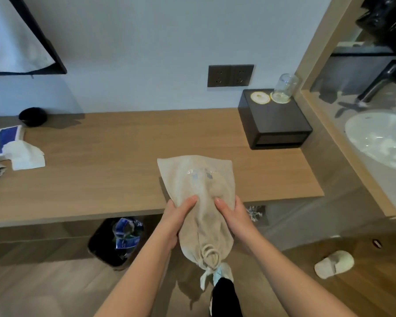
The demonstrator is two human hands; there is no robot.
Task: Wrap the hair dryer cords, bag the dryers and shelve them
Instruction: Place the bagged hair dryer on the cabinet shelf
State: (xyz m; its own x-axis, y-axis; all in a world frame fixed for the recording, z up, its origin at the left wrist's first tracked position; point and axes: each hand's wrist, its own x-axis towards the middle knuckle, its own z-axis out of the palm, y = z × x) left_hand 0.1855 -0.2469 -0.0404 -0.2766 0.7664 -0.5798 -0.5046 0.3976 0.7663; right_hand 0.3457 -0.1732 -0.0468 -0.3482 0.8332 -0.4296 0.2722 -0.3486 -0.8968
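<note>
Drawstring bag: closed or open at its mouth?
Closed: the bag is cinched at its neck, drawstring looped around it, ends dangling.

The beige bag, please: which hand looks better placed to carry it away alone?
Probably the left hand: it wraps the beige bag with fingers curled beneath, thumb on top. The right hand grips too, but its fingers are hidden.

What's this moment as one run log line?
left hand: grips cloth bag | right hand: grips cloth bag | neck: cinched | shelved: not yet
</note>
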